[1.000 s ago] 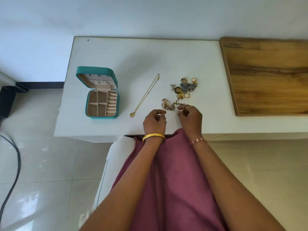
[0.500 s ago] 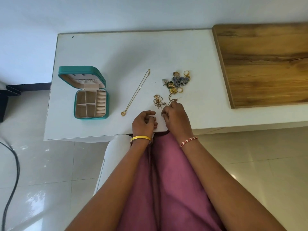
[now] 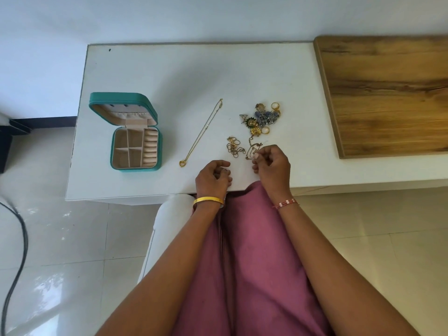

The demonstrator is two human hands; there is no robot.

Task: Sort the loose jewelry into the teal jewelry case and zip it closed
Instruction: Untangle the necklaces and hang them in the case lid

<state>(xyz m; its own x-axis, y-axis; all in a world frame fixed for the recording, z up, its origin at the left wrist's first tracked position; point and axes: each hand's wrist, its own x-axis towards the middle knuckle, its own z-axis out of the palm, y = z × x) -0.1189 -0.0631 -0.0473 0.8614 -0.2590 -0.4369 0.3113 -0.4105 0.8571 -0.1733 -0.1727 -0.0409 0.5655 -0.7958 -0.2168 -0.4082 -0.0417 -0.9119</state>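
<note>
Hands parted | right hand (image 3: pixel 272 163) pinches chain (image 3: pixel 253 150) (tangled) | left hand (image 3: pixel 213 178) curled, holding nothing

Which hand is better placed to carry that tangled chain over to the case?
Right. The right hand already pinches the tangled chain; the left hand is curled, seemingly empty, though nearer the teal case.

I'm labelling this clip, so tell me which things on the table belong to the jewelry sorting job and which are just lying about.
Part of the job:
- open teal jewelry case with beige compartments
- long gold chain with heart pendant
- heap of rings and blue and gold earrings
- small tangled gold chains
- thin chain pinched by the right hand
- left hand

Lying about:
- wooden board
- black cable on the floor
</note>
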